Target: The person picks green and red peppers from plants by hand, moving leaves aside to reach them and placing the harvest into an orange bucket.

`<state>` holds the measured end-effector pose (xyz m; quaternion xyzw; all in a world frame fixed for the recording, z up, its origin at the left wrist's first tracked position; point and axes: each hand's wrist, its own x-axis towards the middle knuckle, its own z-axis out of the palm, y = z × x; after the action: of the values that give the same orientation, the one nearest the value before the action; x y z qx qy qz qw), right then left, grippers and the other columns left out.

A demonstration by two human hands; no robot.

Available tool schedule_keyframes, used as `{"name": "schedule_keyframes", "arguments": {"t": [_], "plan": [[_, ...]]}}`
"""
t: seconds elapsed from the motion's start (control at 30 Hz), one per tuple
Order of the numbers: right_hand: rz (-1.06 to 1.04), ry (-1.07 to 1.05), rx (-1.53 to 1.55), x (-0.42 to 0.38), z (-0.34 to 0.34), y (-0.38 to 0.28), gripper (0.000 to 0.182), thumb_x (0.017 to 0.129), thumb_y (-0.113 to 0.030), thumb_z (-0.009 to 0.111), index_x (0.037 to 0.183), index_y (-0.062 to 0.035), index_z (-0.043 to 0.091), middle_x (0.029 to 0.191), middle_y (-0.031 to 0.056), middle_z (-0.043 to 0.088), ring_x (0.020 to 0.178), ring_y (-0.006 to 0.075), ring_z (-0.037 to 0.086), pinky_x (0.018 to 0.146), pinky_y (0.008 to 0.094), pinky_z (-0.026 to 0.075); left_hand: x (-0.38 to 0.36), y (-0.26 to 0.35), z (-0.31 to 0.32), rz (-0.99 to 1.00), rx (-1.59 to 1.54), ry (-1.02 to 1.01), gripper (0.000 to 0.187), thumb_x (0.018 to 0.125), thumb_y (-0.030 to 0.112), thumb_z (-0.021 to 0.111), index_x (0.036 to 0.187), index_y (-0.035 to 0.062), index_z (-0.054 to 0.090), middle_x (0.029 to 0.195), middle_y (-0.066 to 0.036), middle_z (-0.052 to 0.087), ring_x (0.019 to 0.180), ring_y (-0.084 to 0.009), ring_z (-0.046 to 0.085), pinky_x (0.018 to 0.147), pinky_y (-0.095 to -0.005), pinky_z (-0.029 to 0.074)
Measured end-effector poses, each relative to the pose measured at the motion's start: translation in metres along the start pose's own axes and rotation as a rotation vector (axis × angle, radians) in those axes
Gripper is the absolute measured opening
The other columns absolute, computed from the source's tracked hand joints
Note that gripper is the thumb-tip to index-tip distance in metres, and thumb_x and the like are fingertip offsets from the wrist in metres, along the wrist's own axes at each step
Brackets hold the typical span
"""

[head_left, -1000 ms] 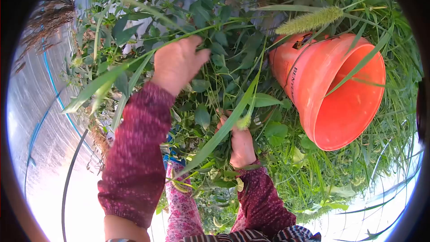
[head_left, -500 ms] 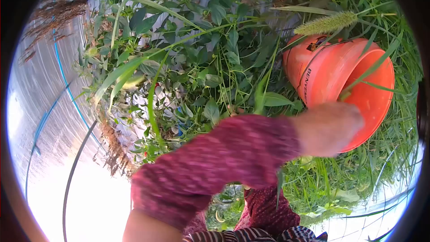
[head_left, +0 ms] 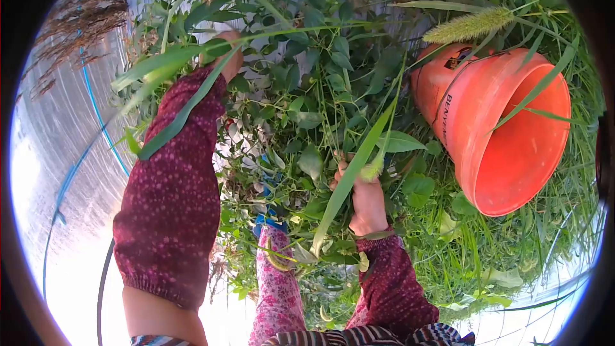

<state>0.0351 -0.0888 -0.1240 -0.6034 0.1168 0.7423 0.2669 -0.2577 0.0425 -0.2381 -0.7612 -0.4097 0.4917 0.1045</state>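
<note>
My left hand (head_left: 229, 54) reaches into the leafy plants (head_left: 307, 115) at the upper left; leaves and a long grass blade hide its fingers. Lower and to the right, my right hand (head_left: 364, 195) is closed around thin green plant stems (head_left: 330, 131), with part of its fingers behind a grass blade. Both forearms wear maroon patterned sleeves (head_left: 173, 192). An orange bucket (head_left: 464, 102) with dark lettering lies tilted in the grass at the right, its mouth facing the lower right, apart from both hands.
A green bristly seed head (head_left: 469, 27) hangs over the bucket. Long grass blades (head_left: 352, 182) cross the view. Shiny plastic sheeting (head_left: 77, 115) with a blue cord (head_left: 96, 110) runs along the left. My leg in floral trousers (head_left: 278, 288) stands among the plants.
My left hand has moved from the bucket's mouth leftward into the plants. My right hand, hidden behind the left arm before, now shows at the stems.
</note>
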Motion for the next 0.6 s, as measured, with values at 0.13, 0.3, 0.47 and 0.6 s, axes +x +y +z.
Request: {"name": "schedule_keyframes", "arguments": {"t": [0.13, 0.3, 0.47, 0.6], "plan": [[-0.001, -0.024, -0.032, 0.002, -0.003, 0.000, 0.026, 0.086, -0.008, 0.059, 0.110, -0.0022, 0.051, 0.081, 0.0016, 0.054, 0.068, 0.0110, 0.052, 0.061, 0.0267, 0.046, 0.008, -0.022, -0.001, -0.225, -0.927, -0.388, 0.031, 0.076, 0.027, 0.062, 0.084, -0.0023, 0.066, 0.089, -0.022, 0.064, 0.090, -0.0315, 0.062, 0.075, -0.0431, 0.049], [0.000, -0.015, -0.022, 0.001, -0.003, 0.003, 0.035, 0.084, -0.006, 0.060, 0.116, -0.0018, 0.046, 0.086, 0.0027, 0.054, 0.069, 0.0119, 0.051, 0.062, 0.0276, 0.046, 0.014, -0.005, 0.058, -0.212, -1.206, -0.042, 0.026, 0.078, 0.029, 0.060, 0.087, 0.0060, 0.069, 0.088, -0.020, 0.064, 0.085, -0.0341, 0.063, 0.078, -0.0425, 0.048], [0.033, -0.010, 0.019, 0.000, 0.003, -0.004, 0.043, 0.081, -0.004, 0.059, 0.120, 0.0003, 0.042, 0.088, 0.0024, 0.052, 0.071, 0.0117, 0.048, 0.066, 0.0286, 0.044, 0.017, -0.002, 0.026, 0.136, -0.651, -0.085, 0.020, 0.082, 0.020, 0.053, 0.092, 0.0074, 0.065, 0.091, -0.017, 0.062, 0.082, -0.0349, 0.061, 0.069, -0.0427, 0.049], [0.017, -0.009, 0.012, 0.002, 0.000, -0.002, 0.041, 0.082, -0.004, 0.056, 0.119, 0.0014, 0.041, 0.086, 0.0009, 0.049, 0.072, 0.0114, 0.045, 0.068, 0.0289, 0.042, -0.032, -0.010, -0.025, -0.141, -0.633, 0.480, 0.013, 0.082, 0.014, 0.055, 0.083, 0.0005, 0.057, 0.078, -0.014, 0.058, 0.067, -0.0293, 0.058, 0.059, -0.0380, 0.048]]}}
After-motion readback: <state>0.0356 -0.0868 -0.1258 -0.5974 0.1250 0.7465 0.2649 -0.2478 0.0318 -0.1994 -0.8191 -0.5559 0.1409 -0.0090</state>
